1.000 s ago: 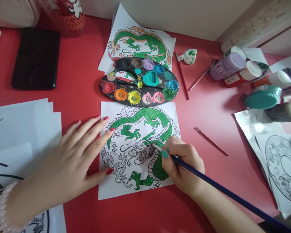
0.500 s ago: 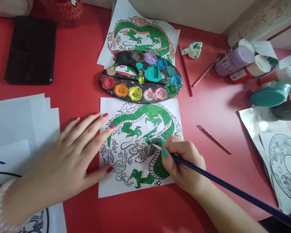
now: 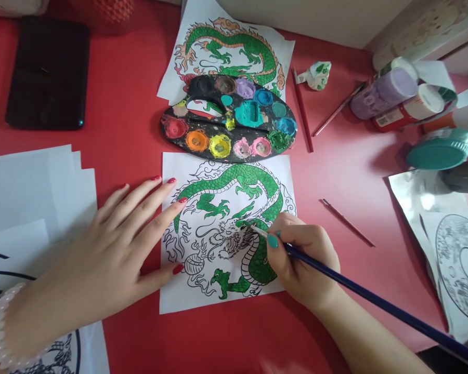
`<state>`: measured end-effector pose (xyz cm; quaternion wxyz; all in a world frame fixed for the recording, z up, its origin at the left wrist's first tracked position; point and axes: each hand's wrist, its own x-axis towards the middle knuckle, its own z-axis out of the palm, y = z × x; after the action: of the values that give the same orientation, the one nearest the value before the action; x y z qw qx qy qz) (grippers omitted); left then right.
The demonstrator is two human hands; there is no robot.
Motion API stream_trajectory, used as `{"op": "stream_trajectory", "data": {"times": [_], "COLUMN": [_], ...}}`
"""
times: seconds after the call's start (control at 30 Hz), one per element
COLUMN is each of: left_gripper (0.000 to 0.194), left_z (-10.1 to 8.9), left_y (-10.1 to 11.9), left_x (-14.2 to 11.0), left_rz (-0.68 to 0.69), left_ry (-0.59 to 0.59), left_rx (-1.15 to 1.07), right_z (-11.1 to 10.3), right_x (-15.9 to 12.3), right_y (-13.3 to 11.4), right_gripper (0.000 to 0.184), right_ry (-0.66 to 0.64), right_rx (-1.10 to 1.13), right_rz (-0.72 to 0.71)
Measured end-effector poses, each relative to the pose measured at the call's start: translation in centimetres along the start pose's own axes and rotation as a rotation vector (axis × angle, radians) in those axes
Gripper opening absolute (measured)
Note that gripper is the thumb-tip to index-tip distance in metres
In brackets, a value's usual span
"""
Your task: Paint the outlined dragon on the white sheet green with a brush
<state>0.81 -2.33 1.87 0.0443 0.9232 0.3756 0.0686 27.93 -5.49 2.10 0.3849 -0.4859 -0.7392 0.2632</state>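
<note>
— What lies nearest?

— At the lower left, the left hand [image 3: 113, 254] rests flat, fingers spread wide, palm down. Its fingertips press on the left edge of the dragon sheet [image 3: 187, 296], the heel over the red table [image 3: 132, 135]. A pale bead bracelet [image 3: 0, 332] sits on that wrist, above a stack of white papers [image 3: 35, 187].

— And the other hand?

— The right hand [image 3: 304, 259] sits on the lower right part of the same sheet, fingers closed narrowly around a blue paintbrush [image 3: 374, 304]. The handle runs off toward the lower right; the bristle tip touches the paper beside the dragon's head, near the middle of the sheet. The dragon's body is mostly green, the head and flames uncoloured line work.

— Beyond the sheet?

— A black oval palette [image 3: 203, 106] with wells of red, orange, yellow, pink, green, teal, blue and purple lies just past the sheet's top edge, overlapping a second dragon print [image 3: 234, 47], fully coloured. A thin red brush [image 3: 347, 222] lies to the right, well apart from the hand; another red brush [image 3: 303, 111] rests beside the palette.

— Farther still?

— A dark phone [image 3: 47, 72] at the far left, paint bottles [image 3: 398, 93] and a teal lid [image 3: 439, 150] at the far right, with a mandala print [image 3: 462, 265] below them.
</note>
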Motion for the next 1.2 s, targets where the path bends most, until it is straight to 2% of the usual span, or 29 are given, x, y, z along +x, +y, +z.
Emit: {"op": "stream_trajectory", "data": {"times": [0.3, 0.43, 0.8, 1.03, 1.2], "left_gripper": [0.065, 0.066, 0.067, 0.068, 0.066], "left_z": [0.04, 0.08, 0.06, -0.04, -0.02], "left_y": [0.17, 0.24, 0.09, -0.19, -0.06], "left_x": [0.1, 0.12, 0.03, -0.06, 0.03], "left_rz": [-0.035, -0.036, -0.039, 0.016, 0.0], "left_ry": [-0.011, -0.007, -0.001, -0.023, -0.023], "left_rx": [-0.02, -0.016, -0.006, 0.023, 0.003], "right_z": [-0.08, -0.12, 0.08, -0.03, 0.05], "right_x": [-0.06, 0.33, 0.51, 0.56, 0.46], "right_y": [0.06, -0.41, -0.47, -0.52, -0.3], "right_gripper": [0.018, 0.025, 0.021, 0.026, 0.02], "right_ry": [0.003, -0.036, -0.058, -0.056, -0.034], "right_rx": [-0.003, -0.011, 0.01, 0.015, 0.016], "right_rz": [0.039, 0.05, 0.015, 0.039, 0.006]}}
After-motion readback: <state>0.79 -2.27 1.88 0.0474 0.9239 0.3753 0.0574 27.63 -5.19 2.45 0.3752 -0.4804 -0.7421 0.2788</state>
